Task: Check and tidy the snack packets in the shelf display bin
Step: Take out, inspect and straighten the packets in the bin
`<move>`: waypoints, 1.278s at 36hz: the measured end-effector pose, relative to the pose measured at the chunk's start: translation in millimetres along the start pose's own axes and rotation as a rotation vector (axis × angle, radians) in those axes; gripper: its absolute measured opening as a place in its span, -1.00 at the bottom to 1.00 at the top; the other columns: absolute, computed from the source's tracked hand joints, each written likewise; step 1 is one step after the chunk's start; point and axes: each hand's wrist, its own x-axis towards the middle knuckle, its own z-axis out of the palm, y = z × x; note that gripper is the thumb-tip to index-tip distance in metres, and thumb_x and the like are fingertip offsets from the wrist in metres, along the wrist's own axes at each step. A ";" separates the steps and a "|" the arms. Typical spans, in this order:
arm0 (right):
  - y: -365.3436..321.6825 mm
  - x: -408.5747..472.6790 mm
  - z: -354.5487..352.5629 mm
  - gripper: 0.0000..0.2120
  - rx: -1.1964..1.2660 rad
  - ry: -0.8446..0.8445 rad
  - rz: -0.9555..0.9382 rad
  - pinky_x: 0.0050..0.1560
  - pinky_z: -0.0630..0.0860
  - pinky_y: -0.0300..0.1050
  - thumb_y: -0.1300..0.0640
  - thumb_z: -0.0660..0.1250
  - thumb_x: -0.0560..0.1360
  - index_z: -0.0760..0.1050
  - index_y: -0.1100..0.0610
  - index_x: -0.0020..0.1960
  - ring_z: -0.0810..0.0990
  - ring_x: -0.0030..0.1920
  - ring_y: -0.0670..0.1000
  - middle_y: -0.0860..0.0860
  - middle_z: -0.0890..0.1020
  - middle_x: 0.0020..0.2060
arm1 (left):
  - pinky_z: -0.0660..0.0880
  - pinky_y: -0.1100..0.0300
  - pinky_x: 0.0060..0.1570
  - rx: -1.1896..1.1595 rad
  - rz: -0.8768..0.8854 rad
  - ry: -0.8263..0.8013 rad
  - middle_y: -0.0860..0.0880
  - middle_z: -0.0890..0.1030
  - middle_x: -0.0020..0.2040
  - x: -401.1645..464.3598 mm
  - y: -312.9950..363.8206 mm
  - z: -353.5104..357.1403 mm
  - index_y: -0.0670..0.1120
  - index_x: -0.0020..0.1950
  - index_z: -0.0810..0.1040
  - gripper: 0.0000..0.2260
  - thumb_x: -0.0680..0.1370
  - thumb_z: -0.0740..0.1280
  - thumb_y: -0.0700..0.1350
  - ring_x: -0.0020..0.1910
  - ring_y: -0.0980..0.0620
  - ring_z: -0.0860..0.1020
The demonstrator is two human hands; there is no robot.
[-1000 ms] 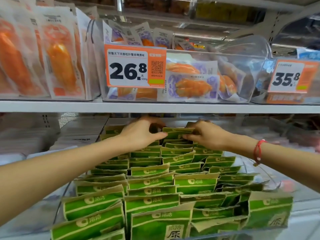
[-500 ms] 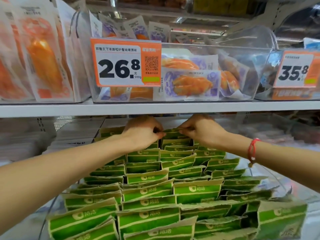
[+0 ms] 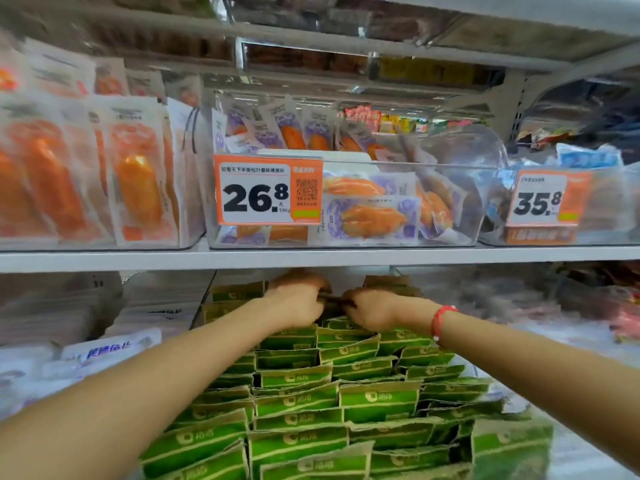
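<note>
Under the shelf, 2 hands, left hand (image 3: 298,301) and right hand (image 3: 372,311), pinch 1 green packet (image 3: 334,300).

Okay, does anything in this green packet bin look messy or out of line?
Yes. The green packets mostly stand in rows, but the packet at the front right sits turned at an angle, out of line with them. Both hands, left hand and right hand, work at the back row.

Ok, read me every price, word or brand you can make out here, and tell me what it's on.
"26.8", "500g": orange price tag on the middle clear bin.
"35.8": orange price tag on the right bin.
Chinese tag line, QR code, green packets' logo, blue-lettered white pack: too blurred to read.
</note>
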 end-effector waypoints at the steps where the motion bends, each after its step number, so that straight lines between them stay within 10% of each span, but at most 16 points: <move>1: 1.0 -7.9 -2.7 -0.69 0.075 -0.005 -0.015 -0.04 0.49 -0.12 0.12 0.07 0.66 0.45 0.21 0.30 0.57 -0.01 0.09 0.15 0.61 0.09 | 0.53 0.11 0.03 -0.021 0.013 -0.010 -0.05 0.57 0.22 -5.4 0.7 -1.9 0.03 0.36 0.48 -0.71 0.64 0.19 -0.09 0.08 -0.02 0.55; 3: 4.1 -29.4 -11.8 -0.68 0.214 0.009 -0.045 -0.16 0.47 -0.22 0.11 0.08 0.67 0.41 0.18 0.36 0.54 -0.11 0.01 0.06 0.61 -0.04 | 0.51 0.17 -0.14 -0.037 0.034 -0.046 -0.05 0.59 0.14 -17.9 3.2 -6.3 0.02 0.39 0.45 -0.70 0.66 0.16 -0.08 -0.02 0.03 0.56; 10: 26.1 -114.7 -21.6 -0.49 0.111 -0.171 -0.164 0.41 0.03 -0.28 -0.02 0.02 0.68 0.02 0.04 0.58 0.08 0.54 -0.06 -0.04 0.09 0.56 | 0.18 0.13 0.45 0.011 0.098 -0.103 0.00 0.26 0.55 -59.4 11.4 -23.2 -0.02 0.55 0.24 -0.61 0.70 0.06 -0.07 0.52 0.02 0.21; 19: 44.6 -174.8 -7.2 -0.58 0.222 -0.023 -0.142 0.37 0.17 -0.32 -0.07 0.04 0.64 0.25 -0.09 0.49 0.27 0.39 -0.23 -0.20 0.31 0.43 | 0.23 0.24 0.31 -0.126 0.093 0.020 0.14 0.36 0.47 -119.5 39.1 -42.0 0.10 0.49 0.33 -0.65 0.70 0.03 0.01 0.43 0.15 0.31; 26: 26.3 -216.8 43.4 -0.67 0.469 0.582 -0.104 -0.10 0.44 -0.42 -0.12 0.12 0.58 0.60 -0.02 0.05 0.57 -0.07 -0.22 -0.15 0.65 -0.07 | 0.06 0.19 0.47 0.048 0.118 0.150 0.17 0.15 0.56 -191.4 82.1 -12.2 0.13 0.57 0.08 -0.52 0.66 -0.02 0.18 0.53 0.19 0.12; 31: 21.0 -224.2 87.4 -0.47 0.292 0.824 -0.040 0.26 0.35 -0.10 -0.33 0.05 0.53 0.53 -0.03 0.23 0.41 0.22 -0.09 -0.15 0.54 0.16 | -0.05 0.09 0.52 0.264 0.132 0.118 0.04 -0.01 0.61 -197.0 94.6 21.6 0.10 0.60 -0.10 -0.40 0.63 0.01 0.26 0.58 0.02 0.00; 46: 27.4 -183.8 92.5 -0.56 0.254 0.836 -0.111 0.13 0.23 -0.16 -0.07 -0.11 0.49 0.41 0.05 0.17 0.23 0.05 -0.12 -0.09 0.42 0.03 | 0.26 0.03 0.39 0.169 0.147 0.133 0.20 0.17 0.55 -160.1 64.2 15.8 0.23 0.54 0.16 -0.57 0.66 0.09 0.15 0.50 0.08 0.17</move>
